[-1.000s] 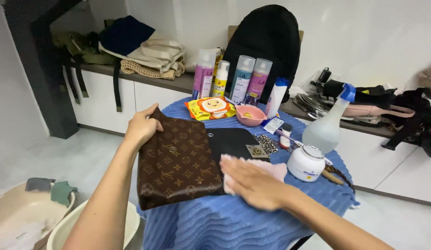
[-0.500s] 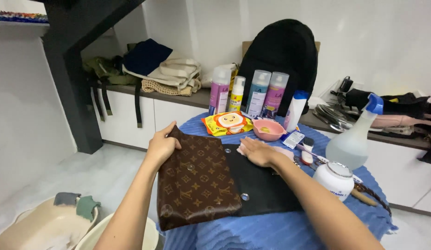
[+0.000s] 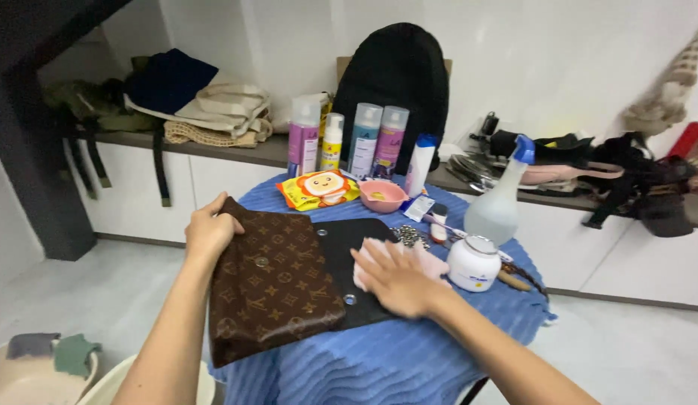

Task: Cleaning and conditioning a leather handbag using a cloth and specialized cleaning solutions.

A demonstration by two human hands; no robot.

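From the head camera, a brown patterned leather pouch (image 3: 274,289) lies open on a small table draped in a blue ribbed cloth (image 3: 394,360), its black inner flap (image 3: 347,238) spread flat toward the right. The left hand (image 3: 210,231) grips the pouch's upper left corner, fingers curled over the edge and thumb on top, pinning it in place. The right hand (image 3: 394,279) lies flat with fingers spread, pressing a pale pink cloth (image 3: 428,262) onto the black flap near a round metal snap (image 3: 350,299).

Just right of the pink cloth stands a squat white jar (image 3: 473,264), with a clear spray bottle with a blue nozzle (image 3: 500,199) behind it. Farther back on the table sit a yellow pack of wipes (image 3: 317,188), a small pink bowl (image 3: 383,196), and a white tube with a blue cap (image 3: 419,166). Four tall bottles (image 3: 347,142) stand in a row at the table's far edge, in front of a black backpack (image 3: 394,82) leaning against the wall. Folded bags (image 3: 191,105) are piled on the low white counter to the left.
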